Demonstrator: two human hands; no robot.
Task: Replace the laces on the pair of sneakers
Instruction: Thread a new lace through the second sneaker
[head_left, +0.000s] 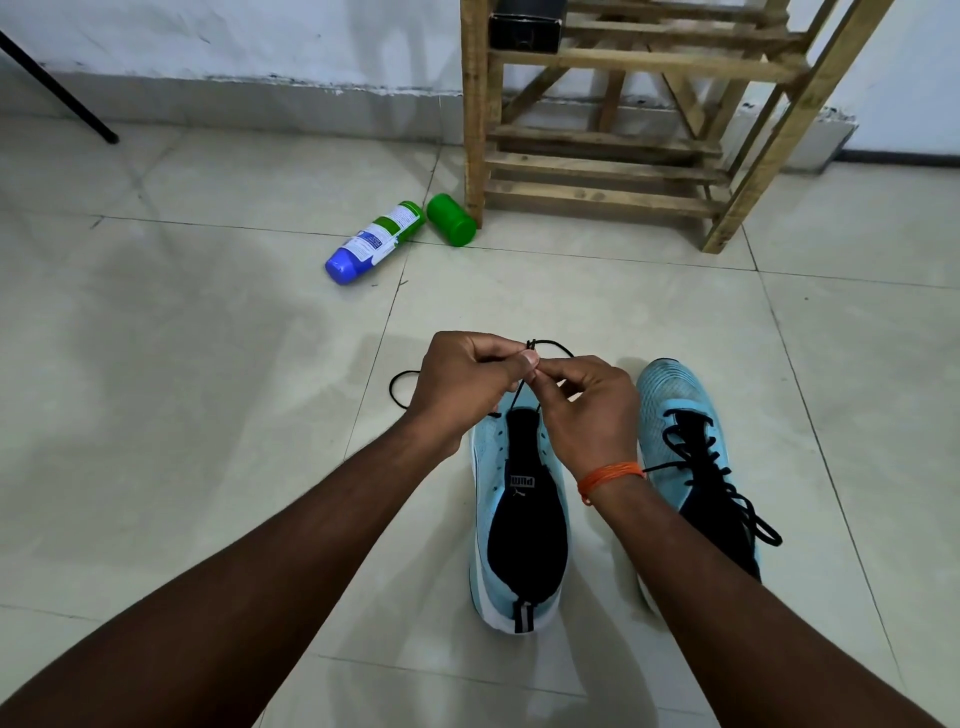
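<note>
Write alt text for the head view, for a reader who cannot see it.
The left hand and right hand pinch a black lace above a nearly unlaced light-blue sneaker; its laced partner stands alongside. A spray can and green cap lie beyond.

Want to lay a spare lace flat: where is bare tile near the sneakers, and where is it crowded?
Crowded: the gap between unlaced sneaker and laced sneaker, and the toe where left hand and right hand pinch the black lace. Bare: wide tile left of the unlaced sneaker, below the bottle; the strip between wooden rack and hands; right of the laced sneaker.
</note>
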